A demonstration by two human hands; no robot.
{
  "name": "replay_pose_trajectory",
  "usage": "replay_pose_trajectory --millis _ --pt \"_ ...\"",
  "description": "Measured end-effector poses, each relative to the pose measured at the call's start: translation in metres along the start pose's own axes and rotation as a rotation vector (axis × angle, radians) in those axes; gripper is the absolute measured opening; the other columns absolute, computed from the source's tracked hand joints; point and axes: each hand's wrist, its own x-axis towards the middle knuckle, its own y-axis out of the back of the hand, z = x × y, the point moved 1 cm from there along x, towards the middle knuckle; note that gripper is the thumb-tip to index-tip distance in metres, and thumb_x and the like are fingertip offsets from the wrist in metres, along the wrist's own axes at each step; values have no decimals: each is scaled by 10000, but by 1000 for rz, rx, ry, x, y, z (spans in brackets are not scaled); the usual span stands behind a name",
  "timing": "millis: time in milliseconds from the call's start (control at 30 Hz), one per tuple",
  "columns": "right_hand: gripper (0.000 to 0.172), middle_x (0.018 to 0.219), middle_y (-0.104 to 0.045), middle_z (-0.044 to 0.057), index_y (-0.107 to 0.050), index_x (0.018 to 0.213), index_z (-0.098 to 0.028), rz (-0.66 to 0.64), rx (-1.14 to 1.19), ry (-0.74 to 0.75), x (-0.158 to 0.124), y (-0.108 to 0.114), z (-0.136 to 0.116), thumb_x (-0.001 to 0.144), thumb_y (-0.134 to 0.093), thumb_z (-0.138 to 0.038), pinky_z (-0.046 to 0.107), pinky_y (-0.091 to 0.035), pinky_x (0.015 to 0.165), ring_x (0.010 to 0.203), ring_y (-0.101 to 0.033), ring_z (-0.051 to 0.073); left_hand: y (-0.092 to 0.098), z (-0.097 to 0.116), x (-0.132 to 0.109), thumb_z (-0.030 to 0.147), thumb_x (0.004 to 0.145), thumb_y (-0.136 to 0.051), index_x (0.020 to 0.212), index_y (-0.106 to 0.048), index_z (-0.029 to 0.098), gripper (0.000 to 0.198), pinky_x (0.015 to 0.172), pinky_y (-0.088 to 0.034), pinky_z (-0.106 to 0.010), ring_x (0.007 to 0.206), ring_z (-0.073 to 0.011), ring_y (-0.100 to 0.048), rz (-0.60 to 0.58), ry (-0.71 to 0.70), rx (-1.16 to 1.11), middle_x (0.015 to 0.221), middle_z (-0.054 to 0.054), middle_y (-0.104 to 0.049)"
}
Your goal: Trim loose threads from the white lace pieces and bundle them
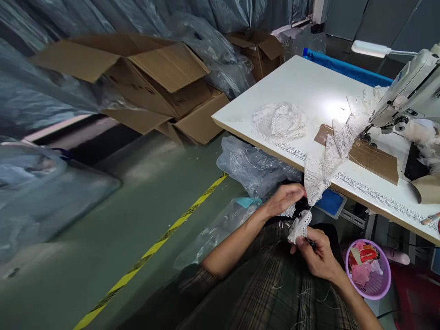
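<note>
A strip of white lace point(319, 172) runs from the sewing machine point(409, 87) over the table's front edge and hangs down to my lap. My left hand point(287, 199) is closed at the hanging lace, its fingertips partly hidden behind the fabric. Below it, my right hand point(318, 254) pinches a smaller lace end point(299, 227) between thumb and fingers. A small dark object point(312, 244) shows within the right hand; its kind is unclear. A thin thread seems to join the two lace parts. Loose threads lie on my plaid clothing point(268, 284).
A bunched lace pile point(280, 121) lies on the white table point(288, 82). Brown card point(374, 160) sits under the needle area. To the right below is a purple basket point(373, 291) with scraps. Cardboard boxes point(165, 78) and plastic bags point(254, 165) stand left of the table.
</note>
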Motion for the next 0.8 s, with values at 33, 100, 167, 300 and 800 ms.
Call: replay_pose_trajectory --millis 33,100,167,300,800 --pt "434 588 -602 7 -640 654 -202 -11 44 -34 -3 -1 2 972 -441 -420 244 -395 535 532 -510 121 -8 -1 -2 769 801 -539 836 -733 119 679 788 -502 -314 773 -185 -636 -162 114 -122 821 -90 -702" --pt "433 572 -585 1 -653 681 -199 -20 180 -146 -9 0 11 952 -464 -480 240 -361 475 469 -441 108 -21 -5 -7 825 723 -567 916 -731 97 771 693 -496 -293 690 -164 -615 -352 292 -346 802 -92 -688" --pt "446 522 -532 -18 -653 704 -192 -8 313 -269 -16 7 21 924 -479 -538 236 -299 408 402 -344 94 -27 -7 -11 729 650 -735 1002 -716 97 723 645 -473 -250 676 -136 -600 -340 368 -432 839 -81 -682" --pt "385 578 -522 -23 -637 777 -189 296 132 -341 -22 31 35 890 -515 -537 232 -312 423 457 -383 105 -20 1 -11 521 666 -844 1079 -697 121 593 711 -468 -226 802 -129 -617 -255 349 -257 991 -82 -695" --pt "308 714 -560 -5 -613 840 -198 230 -212 -205 1 40 24 949 -469 -447 259 -383 570 620 -481 138 -8 26 -6 457 761 -766 920 -746 120 373 748 -494 -249 842 -168 -659 -227 314 94 909 -73 -745"
